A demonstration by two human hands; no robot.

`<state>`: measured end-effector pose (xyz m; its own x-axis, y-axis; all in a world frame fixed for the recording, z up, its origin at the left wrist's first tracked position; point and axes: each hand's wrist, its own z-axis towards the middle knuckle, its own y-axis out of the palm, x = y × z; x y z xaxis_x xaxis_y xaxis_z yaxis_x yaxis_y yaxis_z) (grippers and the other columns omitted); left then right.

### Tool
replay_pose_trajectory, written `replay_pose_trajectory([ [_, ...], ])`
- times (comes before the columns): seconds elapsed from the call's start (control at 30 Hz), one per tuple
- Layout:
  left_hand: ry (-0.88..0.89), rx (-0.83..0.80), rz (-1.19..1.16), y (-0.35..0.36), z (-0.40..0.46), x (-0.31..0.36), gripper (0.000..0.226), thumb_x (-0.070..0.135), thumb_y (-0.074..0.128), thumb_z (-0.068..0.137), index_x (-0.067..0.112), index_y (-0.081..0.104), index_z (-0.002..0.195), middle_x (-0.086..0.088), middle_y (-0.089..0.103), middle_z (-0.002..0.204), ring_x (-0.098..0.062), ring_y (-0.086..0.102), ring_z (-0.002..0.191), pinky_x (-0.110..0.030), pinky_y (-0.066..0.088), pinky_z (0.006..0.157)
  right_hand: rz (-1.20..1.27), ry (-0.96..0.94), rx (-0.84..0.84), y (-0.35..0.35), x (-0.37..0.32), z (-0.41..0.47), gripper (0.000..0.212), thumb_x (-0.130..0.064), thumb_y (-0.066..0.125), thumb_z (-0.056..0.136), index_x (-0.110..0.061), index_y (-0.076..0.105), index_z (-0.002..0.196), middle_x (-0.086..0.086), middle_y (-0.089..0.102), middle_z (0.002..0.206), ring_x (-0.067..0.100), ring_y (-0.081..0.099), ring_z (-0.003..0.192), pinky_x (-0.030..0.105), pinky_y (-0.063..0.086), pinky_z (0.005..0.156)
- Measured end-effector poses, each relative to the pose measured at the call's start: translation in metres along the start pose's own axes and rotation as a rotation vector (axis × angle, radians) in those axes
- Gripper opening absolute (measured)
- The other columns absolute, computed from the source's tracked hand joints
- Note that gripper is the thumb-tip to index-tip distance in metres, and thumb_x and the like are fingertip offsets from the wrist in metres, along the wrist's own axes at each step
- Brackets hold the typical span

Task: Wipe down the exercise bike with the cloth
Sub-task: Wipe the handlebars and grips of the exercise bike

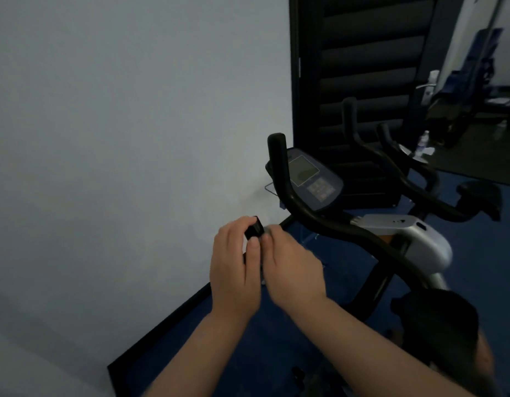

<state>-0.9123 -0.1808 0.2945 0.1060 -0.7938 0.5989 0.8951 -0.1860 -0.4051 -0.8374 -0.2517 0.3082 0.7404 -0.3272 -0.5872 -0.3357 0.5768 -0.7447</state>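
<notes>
Both hands raised together; left hand (pixel 236 270) & right hand (pixel 293 267) pinch small black object (pixel 255 231) (grip clamped).

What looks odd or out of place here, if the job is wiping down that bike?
No cloth shows. Both hands, left hand and right hand, meet on a small black object beside the exercise bike, not touching it. The dim, blurred view hides what that object is. Nothing looks spilled or broken.
</notes>
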Motion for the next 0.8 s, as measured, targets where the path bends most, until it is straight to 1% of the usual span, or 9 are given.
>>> replay_pose_trajectory([
  [0.07, 0.149, -0.039, 0.12, -0.006, 0.02, -0.006, 0.025, 0.026, 0.039, 0.098, 0.016, 0.061, 0.106, 0.009, 0.055, 0.107, -0.008, 0.051, 0.099, -0.027, 0.044, 0.086, -0.135, -0.047, 0.076, 0.002, 0.003, -0.017, 0.047, -0.046, 0.011, 0.098, -0.028, 0.045, 0.125, -0.008, 0.058, 0.1, 0.011, 0.057, 0.08, 0.032, 0.05, 0.067],
  [0.13, 0.385, -0.112, 0.212, -0.007, 0.039, -0.014, 0.024, 0.022, 0.044, 0.098, 0.009, 0.065, 0.095, -0.001, 0.059, 0.103, -0.014, 0.052, 0.096, -0.028, 0.042, 0.086, -0.238, -0.06, 0.118, -0.001, 0.017, -0.043, 0.053, -0.045, 0.011, 0.098, -0.028, 0.045, 0.134, -0.01, 0.058, 0.103, 0.011, 0.059, 0.082, 0.03, 0.05, 0.064],
  [0.27, 0.743, -0.24, 0.269, 0.002, 0.059, -0.035, 0.031, 0.018, 0.045, 0.1, 0.005, 0.065, 0.081, -0.006, 0.061, 0.087, -0.021, 0.055, 0.083, -0.029, 0.043, 0.084, -0.212, -0.001, 0.22, -0.008, 0.036, -0.061, 0.038, -0.04, 0.029, 0.099, -0.023, 0.061, 0.112, -0.009, 0.061, 0.084, 0.011, 0.059, 0.063, 0.03, 0.05, 0.05],
  [0.33, 0.752, -0.178, 0.202, 0.011, 0.058, -0.043, 0.037, 0.017, 0.046, 0.101, 0.003, 0.064, 0.072, -0.007, 0.06, 0.077, -0.022, 0.052, 0.076, -0.023, 0.038, 0.077, -0.285, 0.011, 0.294, -0.004, 0.02, -0.046, 0.024, -0.032, 0.041, 0.098, -0.02, 0.061, 0.091, -0.007, 0.059, 0.075, 0.014, 0.056, 0.054, 0.032, 0.047, 0.043],
  [0.37, 0.736, -0.13, 0.153, 0.016, 0.057, -0.044, 0.04, 0.016, 0.045, 0.101, 0.003, 0.064, 0.069, -0.008, 0.058, 0.074, -0.022, 0.051, 0.073, -0.022, 0.037, 0.074, -0.322, 0.036, 0.309, 0.001, 0.009, -0.037, 0.026, -0.032, 0.037, 0.098, -0.02, 0.058, 0.087, -0.007, 0.057, 0.074, 0.014, 0.055, 0.054, 0.032, 0.046, 0.043],
  [0.47, 0.705, -0.018, 0.053, 0.027, 0.054, -0.045, 0.049, 0.016, 0.04, 0.102, 0.0, 0.061, 0.061, -0.009, 0.056, 0.066, -0.025, 0.05, 0.066, -0.023, 0.036, 0.072, -0.34, 0.075, 0.268, 0.011, -0.004, -0.028, 0.042, -0.038, 0.017, 0.099, -0.022, 0.056, 0.098, -0.006, 0.057, 0.082, 0.015, 0.055, 0.065, 0.034, 0.046, 0.054],
  [0.57, 0.715, 0.0, 0.033, 0.029, 0.054, -0.048, 0.05, 0.016, 0.04, 0.101, -0.002, 0.061, 0.06, -0.01, 0.056, 0.066, -0.028, 0.052, 0.066, -0.024, 0.037, 0.071, -0.256, 0.003, 0.298, 0.003, 0.022, -0.056, 0.038, -0.033, 0.031, 0.098, -0.018, 0.062, 0.111, -0.005, 0.061, 0.085, 0.016, 0.058, 0.067, 0.035, 0.049, 0.056],
  [0.67, 0.74, 0.041, 0.071, 0.029, 0.052, -0.048, 0.046, 0.017, 0.043, 0.101, 0.0, 0.062, 0.063, -0.008, 0.056, 0.067, -0.026, 0.052, 0.069, -0.023, 0.037, 0.069, -0.233, -0.088, 0.283, -0.009, 0.049, -0.08, 0.034, -0.03, 0.037, 0.097, -0.016, 0.065, 0.11, -0.007, 0.062, 0.084, 0.012, 0.057, 0.068, 0.029, 0.046, 0.06],
  [0.8, 0.8, 0.036, 0.189, 0.026, 0.056, -0.045, 0.045, 0.019, 0.044, 0.1, 0.002, 0.063, 0.064, -0.007, 0.058, 0.067, -0.028, 0.054, 0.068, -0.032, 0.042, 0.061, -0.227, 0.085, 0.203, -0.009, 0.032, -0.049, 0.048, -0.043, 0.013, 0.095, -0.024, 0.058, 0.093, -0.009, 0.06, 0.077, 0.013, 0.056, 0.063, 0.034, 0.045, 0.056],
])
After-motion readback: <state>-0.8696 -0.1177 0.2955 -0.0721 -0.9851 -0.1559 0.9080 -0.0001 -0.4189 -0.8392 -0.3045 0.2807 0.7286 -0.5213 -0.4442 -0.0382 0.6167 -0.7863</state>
